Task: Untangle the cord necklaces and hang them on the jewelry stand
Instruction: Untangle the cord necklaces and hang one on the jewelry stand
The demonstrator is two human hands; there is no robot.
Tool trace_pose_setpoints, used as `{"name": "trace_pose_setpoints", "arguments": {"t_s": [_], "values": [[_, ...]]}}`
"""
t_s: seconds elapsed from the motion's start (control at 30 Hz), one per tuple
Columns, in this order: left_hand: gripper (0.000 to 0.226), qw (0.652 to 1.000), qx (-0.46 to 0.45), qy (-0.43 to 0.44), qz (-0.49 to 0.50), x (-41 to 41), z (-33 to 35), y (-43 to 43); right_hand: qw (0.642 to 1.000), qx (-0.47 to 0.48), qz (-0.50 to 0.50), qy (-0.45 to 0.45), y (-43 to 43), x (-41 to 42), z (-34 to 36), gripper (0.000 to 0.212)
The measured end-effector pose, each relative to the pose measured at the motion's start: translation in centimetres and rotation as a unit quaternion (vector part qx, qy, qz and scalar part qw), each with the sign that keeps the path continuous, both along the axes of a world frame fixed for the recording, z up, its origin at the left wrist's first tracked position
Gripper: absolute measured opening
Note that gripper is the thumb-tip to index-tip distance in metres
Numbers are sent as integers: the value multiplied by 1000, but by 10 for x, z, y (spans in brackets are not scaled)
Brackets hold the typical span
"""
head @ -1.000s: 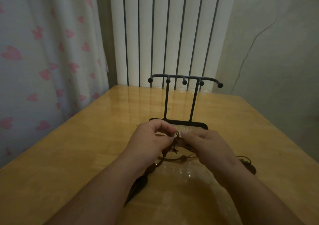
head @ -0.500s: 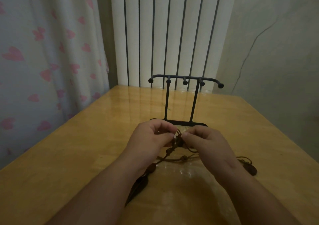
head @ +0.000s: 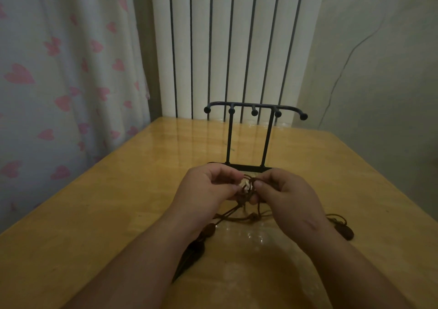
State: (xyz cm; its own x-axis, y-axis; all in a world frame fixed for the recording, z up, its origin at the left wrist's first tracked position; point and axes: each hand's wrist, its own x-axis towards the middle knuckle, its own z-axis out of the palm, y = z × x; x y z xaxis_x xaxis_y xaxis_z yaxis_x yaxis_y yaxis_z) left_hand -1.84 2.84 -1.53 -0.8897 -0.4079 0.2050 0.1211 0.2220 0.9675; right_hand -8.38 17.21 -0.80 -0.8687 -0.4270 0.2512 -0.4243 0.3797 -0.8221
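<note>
A knot of brown cord necklaces [head: 247, 190] hangs between my two hands just above the wooden table [head: 99, 213]. My left hand [head: 206, 190] pinches the tangle from the left, and my right hand [head: 289, 197] pinches it from the right. Loose cords with beads [head: 239, 217] trail down onto the table. A long dark pendant [head: 192, 254] lies beside my left forearm, and a dark oval pendant [head: 344, 230] lies beside my right wrist. The black metal jewelry stand [head: 254, 109] stands upright just behind my hands, its pegs bare.
A white ribbed radiator [head: 232, 43] rises behind the table's far edge. A curtain with pink hearts [head: 59, 76] hangs on the left, and a plain wall [head: 379, 66] is on the right.
My fingers have shifted slightly on the knot, and a pale bead now shows in the tangle. The hands stay in the same place in front of the stand.
</note>
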Motion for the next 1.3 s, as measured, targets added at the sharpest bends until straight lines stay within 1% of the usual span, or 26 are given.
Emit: {"name": "trace_pose_setpoints", "arguments": {"t_s": [0.2,0.37,0.5,0.6,0.67,0.77,0.87,0.93,1.03,1.13,1.3], "values": [[26,999,-23,-28,16,0,0,1,993,-89,6,-79,2,1,2,16],[27,999,-23,-36,23,1,3,1,990,-112,-13,-87,3,-1,2,15],[26,998,-28,-47,18,2,3,1,983,-135,16,-124,4,1,6,19],[30,998,-33,-55,6,2,3,1,972,-169,41,-156,5,0,7,20],[33,998,-26,-59,3,1,3,1,961,-210,44,-172,6,-2,7,19],[34,998,-9,-61,3,1,5,1,943,-283,23,-174,7,-6,6,19],[30,999,-4,-48,6,3,7,2,926,-335,-25,-171,8,-9,6,18],[29,999,-10,-34,11,4,8,3,925,-335,-66,-163,9,-11,5,17],[30,1000,4,-11,-4,6,10,2,936,-305,-101,-144,9,-12,3,17],[33,1000,-4,6,-30,8,11,1,950,-266,-109,-123,9,-10,3,16],[34,998,-8,33,-49,8,8,1,963,-227,-105,-98,9,-9,2,16]]}}
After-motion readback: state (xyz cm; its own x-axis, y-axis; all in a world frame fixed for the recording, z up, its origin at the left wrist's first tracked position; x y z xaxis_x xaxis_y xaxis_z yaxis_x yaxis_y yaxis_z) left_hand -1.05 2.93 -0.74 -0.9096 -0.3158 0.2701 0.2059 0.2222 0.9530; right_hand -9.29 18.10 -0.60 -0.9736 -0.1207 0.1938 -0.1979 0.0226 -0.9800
